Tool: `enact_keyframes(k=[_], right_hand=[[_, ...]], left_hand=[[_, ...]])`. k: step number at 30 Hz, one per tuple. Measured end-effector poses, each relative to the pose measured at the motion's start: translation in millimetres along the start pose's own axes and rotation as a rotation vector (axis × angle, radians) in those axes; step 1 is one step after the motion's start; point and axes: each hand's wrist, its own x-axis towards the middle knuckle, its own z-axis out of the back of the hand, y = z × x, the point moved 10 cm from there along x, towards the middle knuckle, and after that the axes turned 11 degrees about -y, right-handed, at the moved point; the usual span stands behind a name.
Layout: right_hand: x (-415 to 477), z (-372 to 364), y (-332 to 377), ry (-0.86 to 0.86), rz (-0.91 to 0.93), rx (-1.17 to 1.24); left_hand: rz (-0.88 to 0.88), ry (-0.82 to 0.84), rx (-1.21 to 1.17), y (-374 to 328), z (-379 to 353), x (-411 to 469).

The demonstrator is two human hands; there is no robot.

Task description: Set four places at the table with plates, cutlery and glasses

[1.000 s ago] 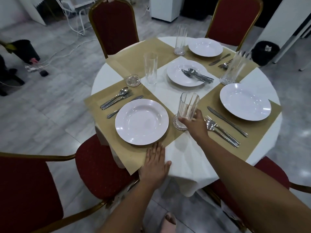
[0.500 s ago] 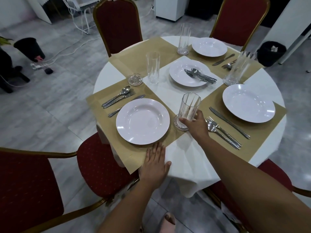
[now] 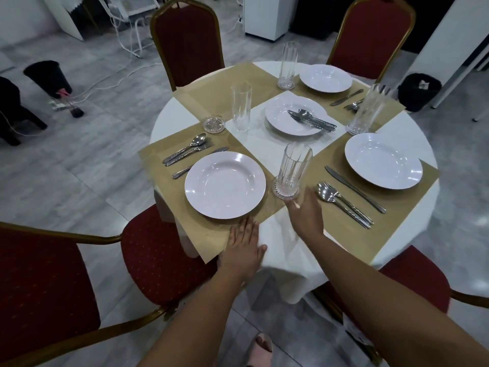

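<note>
- 4 plates stand on the desk [image 3: 280,250], yet only 3 sit on mats: the near plate [image 3: 225,184], the right plate [image 3: 383,160] and the far plate [image 3: 325,78].
- 1 more, the centre plate [image 3: 277,123], lies on bare white cloth in the middle, with its cutlery [image 3: 312,120] piled on it. The far-left mat [image 3: 211,94] has no plate.
- 1 hand is at work. The right hand [image 3: 304,215] has a slack grip, its fingers reaching loosely towards the near rim of the coaster [image 3: 276,190] under the near glass [image 3: 292,168]. They wrap round nothing, and blur hides whether the tips touch.
- Flat and straight-fingered, the left hand [image 3: 243,247] rests on the near corner of the near mat [image 3: 209,234], just beside the near plate's rim.
- From the right hand, the centre plate lies straight ahead and further across the desk. The near glass stands upright directly between them.
- Across the plate runs the cutlery's long axis, left to right, with the handles towards the right plate.
- Probably the next step is to carry the centre plate to the far-left mat. The right hand is the nearer, but its reach should pass beside or above the tall glass so as not to tip it.
- 1 more detail looks unfinished: the bare glass [image 3: 240,107] stands just beside the empty coaster [image 3: 213,123], not on it.
</note>
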Motion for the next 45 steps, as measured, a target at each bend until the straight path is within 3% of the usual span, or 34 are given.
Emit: enact_keyframes(k=[6, 12, 18, 30, 36, 45], right_hand=[[-70, -28, -27, 0.253, 0.173, -0.429], [-152, -50, -31, 0.399, 0.258, -0.606], [-227, -77, -12, 0.427, 0.294, -0.594], [-385, -183, 53, 0.945, 0.688, -0.786], [-475, -233, 81, 1.124, 0.865, -0.848], [-613, -319, 150, 1.243, 1.105, -0.901]], left_hand=[[0.081, 0.03, -0.016, 15, 10, -38], [0.155, 0.045, -0.01, 57, 20, -108], [0.28, 0.055, -0.054, 103, 25, -180], [0.679, 0.105, -0.132, 214, 14, -344], [0.922, 0.126, -0.236, 261, 10, -435], [1.186, 0.129, -0.333, 355, 11, -559]])
